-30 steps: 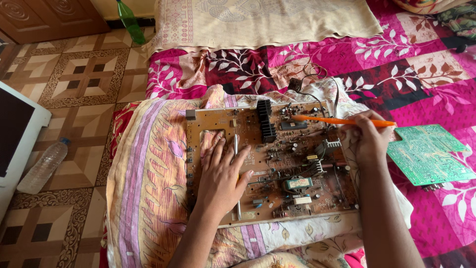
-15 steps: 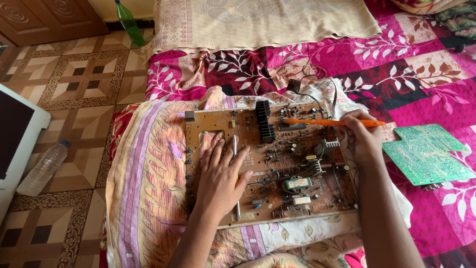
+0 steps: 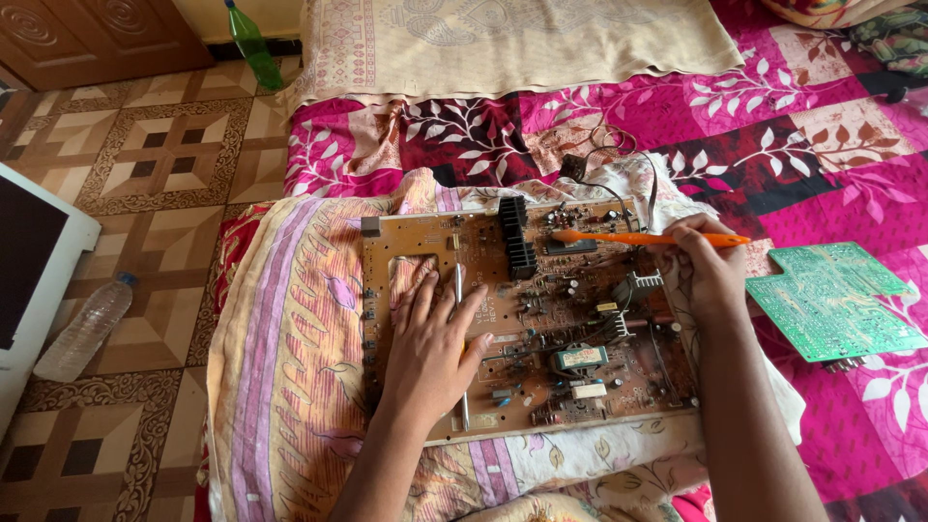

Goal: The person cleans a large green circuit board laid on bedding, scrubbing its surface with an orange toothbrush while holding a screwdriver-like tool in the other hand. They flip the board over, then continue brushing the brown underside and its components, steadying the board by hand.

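left hand (image 3: pixel 432 346) presses circuit board (image 3: pixel 522 319); right hand (image 3: pixel 704 274) holds orange brush (image 3: pixel 646 238).

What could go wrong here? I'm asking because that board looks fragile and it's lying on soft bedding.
The circuit board rests on a cloth-covered cushion, so pressure from the left hand might flex it. The orange brush in the right hand works beside thin wires and upright parts, which it could snag or bend. The green board lies loose close to the right forearm and could get knocked.

Tan circuit board (image 3: pixel 454 251); orange toothbrush (image 3: pixel 648 238); green board (image 3: pixel 836 300); magenta floral bedspread (image 3: pixel 773 126); striped floral cloth (image 3: pixel 280 367).
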